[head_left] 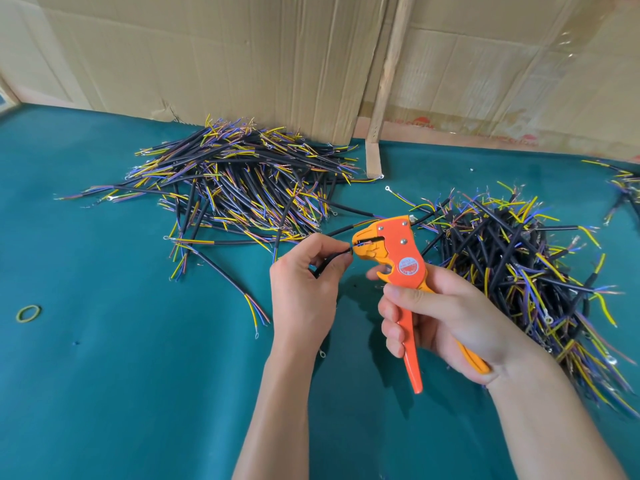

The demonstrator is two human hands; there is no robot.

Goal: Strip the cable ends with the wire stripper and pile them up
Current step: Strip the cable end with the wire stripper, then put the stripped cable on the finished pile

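My right hand (pixel 440 317) grips the handles of an orange and yellow wire stripper (pixel 394 258), held above the green table (pixel 121 375). My left hand (pixel 304 289) pinches a short black cable (pixel 329 263) and holds its end inside the stripper's jaws. A large pile of black cables with yellow, blue and brown cores (pixel 242 181) lies at the back centre. A second pile (pixel 519 271) lies to the right of the stripper, partly behind my right hand.
Cardboard sheets (pixel 225 57) and a wooden strip (pixel 388 84) stand along the table's far edge. One loose cable (pixel 225 275) lies left of my left hand. A yellow rubber band (pixel 28 313) lies at the left. A few more cables (pixel 623 188) show at the far right.
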